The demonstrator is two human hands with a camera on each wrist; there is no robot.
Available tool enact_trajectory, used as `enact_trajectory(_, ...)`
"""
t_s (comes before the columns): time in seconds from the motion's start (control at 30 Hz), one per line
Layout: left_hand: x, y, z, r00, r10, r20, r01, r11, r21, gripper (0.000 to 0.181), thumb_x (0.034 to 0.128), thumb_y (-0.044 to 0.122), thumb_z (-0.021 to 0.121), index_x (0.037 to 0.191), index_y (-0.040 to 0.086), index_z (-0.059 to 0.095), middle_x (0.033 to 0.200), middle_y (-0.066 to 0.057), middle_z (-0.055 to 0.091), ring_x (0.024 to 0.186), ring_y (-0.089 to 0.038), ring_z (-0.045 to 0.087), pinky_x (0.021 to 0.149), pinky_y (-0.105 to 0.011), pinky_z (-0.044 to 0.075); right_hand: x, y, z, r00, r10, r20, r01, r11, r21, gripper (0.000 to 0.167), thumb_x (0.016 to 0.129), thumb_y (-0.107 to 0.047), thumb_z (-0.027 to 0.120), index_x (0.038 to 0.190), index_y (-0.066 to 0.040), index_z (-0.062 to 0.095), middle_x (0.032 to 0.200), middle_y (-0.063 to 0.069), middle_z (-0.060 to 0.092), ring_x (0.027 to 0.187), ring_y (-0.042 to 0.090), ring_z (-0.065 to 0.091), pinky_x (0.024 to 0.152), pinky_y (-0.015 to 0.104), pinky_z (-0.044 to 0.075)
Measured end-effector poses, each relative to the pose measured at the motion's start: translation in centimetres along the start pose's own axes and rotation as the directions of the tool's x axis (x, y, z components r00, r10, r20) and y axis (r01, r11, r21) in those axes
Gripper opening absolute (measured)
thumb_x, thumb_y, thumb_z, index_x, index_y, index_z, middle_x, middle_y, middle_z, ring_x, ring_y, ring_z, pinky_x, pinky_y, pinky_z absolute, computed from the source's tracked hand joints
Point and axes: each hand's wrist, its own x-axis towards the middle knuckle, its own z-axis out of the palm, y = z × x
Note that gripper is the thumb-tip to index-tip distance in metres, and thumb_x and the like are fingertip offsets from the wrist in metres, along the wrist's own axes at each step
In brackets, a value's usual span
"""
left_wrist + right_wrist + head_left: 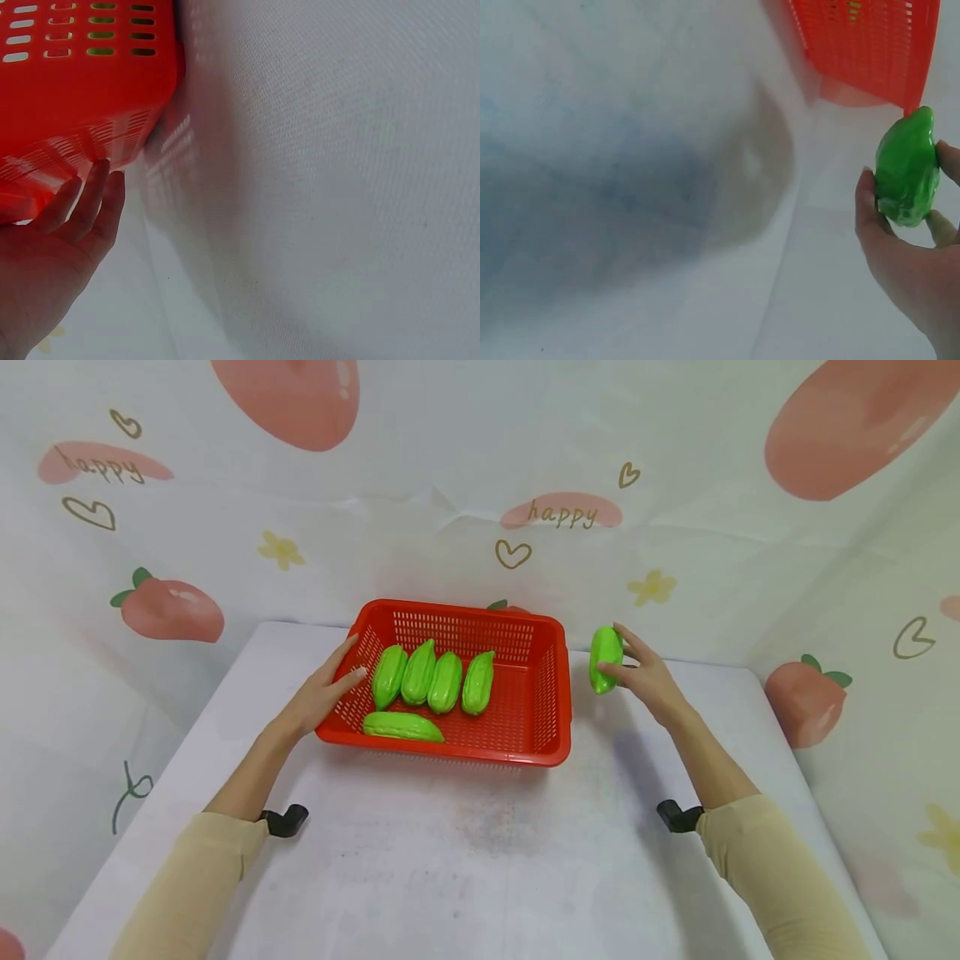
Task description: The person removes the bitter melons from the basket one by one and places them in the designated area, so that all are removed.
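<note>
A red plastic basket (517,758) stands on the table, with several bright green bitter melons inside. Most of them lie side by side, like this bitter melon (477,683), while one bitter melon (402,727) lies crosswise along the front wall. My left hand (318,697) holds the basket's left edge, thumb over the rim; its fingers (94,199) lie along the outer wall. Right of the basket, my right hand (648,681) grips another bitter melon (606,658) between thumb and fingers, raised above the table. The right wrist view shows that melon (907,169) apart from the table surface.
The white table (480,860) reaches back to a pale cloth (450,527) printed with fruit, hearts and lettering, which also hangs at both sides. The right part of the basket floor (513,693) is bare red mesh.
</note>
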Motion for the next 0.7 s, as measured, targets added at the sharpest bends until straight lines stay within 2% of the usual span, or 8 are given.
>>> enact_trajectory(0.13,-1.1,2.1,-0.1,1.000,-0.012,0.011,0.012,1.000,-0.006,0.071,0.1043,0.036,0.045,0.161,0.021,0.006,0.163,-0.018,0.015,0.128,-0.045,0.043,0.102,-0.062,0.039,0.1,0.8,-0.4,1.000,-0.001,-0.010,0.001,1.000,0.003,0.080,0.096,-0.017,0.064,0.161,-0.024,0.018,0.157,0.023,0.026,0.129,0.040,0.044,0.081,0.017,0.048)
enact_trajectory(0.27,-2.0,3.7,-0.1,1.000,0.000,0.026,0.001,1.000,-0.010,0.070,0.1047,0.035,0.044,0.161,0.016,0.006,0.161,-0.023,0.016,0.126,-0.047,0.044,0.101,-0.060,0.041,0.1,1.6,-0.8,1.000,0.010,-0.023,-0.011,1.000,-0.023,0.080,0.096,-0.015,0.065,0.160,-0.024,0.018,0.158,0.024,0.024,0.131,0.042,0.043,0.082,0.017,0.046)
enact_trajectory(0.53,-2.2,4.0,-0.1,1.000,-0.004,0.019,0.005,1.000,-0.010,0.070,0.1044,0.034,0.045,0.161,0.017,0.007,0.161,-0.021,0.017,0.125,-0.047,0.045,0.099,-0.059,0.043,-0.3,1.5,-1.3,1.000,0.019,0.006,-0.019,0.999,-0.043,0.082,0.095,-0.008,0.064,0.160,-0.017,0.015,0.157,0.029,0.023,0.134,0.046,0.039,0.077,0.014,0.046)
enact_trajectory(0.7,-2.1,3.9,0.0,1.000,-0.004,0.021,0.004,1.000,-0.022,0.071,0.1043,0.035,0.045,0.161,0.017,0.007,0.161,-0.021,0.017,0.126,-0.047,0.045,0.100,-0.059,0.043,0.5,3.3,-1.8,1.000,0.030,0.008,-0.029,0.992,-0.121,0.082,0.096,-0.012,0.065,0.161,-0.020,0.016,0.157,0.028,0.023,0.139,0.043,0.034,0.083,0.018,0.046)
